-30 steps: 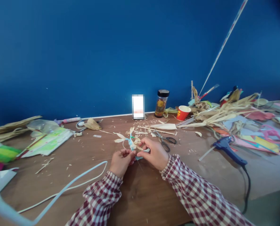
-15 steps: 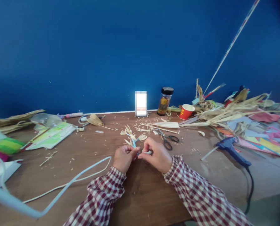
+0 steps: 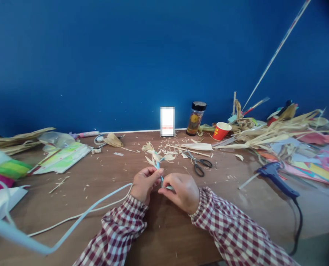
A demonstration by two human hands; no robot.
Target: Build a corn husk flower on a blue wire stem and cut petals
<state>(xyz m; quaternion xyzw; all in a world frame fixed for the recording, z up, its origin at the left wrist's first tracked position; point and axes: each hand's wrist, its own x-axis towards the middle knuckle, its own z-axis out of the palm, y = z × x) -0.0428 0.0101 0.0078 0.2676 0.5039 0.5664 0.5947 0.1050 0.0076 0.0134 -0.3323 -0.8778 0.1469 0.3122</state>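
Observation:
A small straw flower [image 3: 156,156] of pale dried husk petals stands on a light blue stem. My left hand [image 3: 144,183] pinches that stem just under the petals. My right hand [image 3: 181,191] is closed on the lower end of the stem, a little to the right, knuckles up. Both hands rest low over the brown table [image 3: 164,229], close together. Both sleeves are red and white check.
Black-handled scissors [image 3: 199,165] lie just beyond my right hand. A blue glue gun [image 3: 277,179] with a black cord lies at right. A red paper cup [image 3: 221,130], a dark-lidded jar [image 3: 195,118] and piles of dried husk [image 3: 280,131] line the back. A white cord [image 3: 78,218] loops at left.
The flower has swung upright and away from me, and both hands have shifted slightly right and nearer. My right hand slid down the stem.

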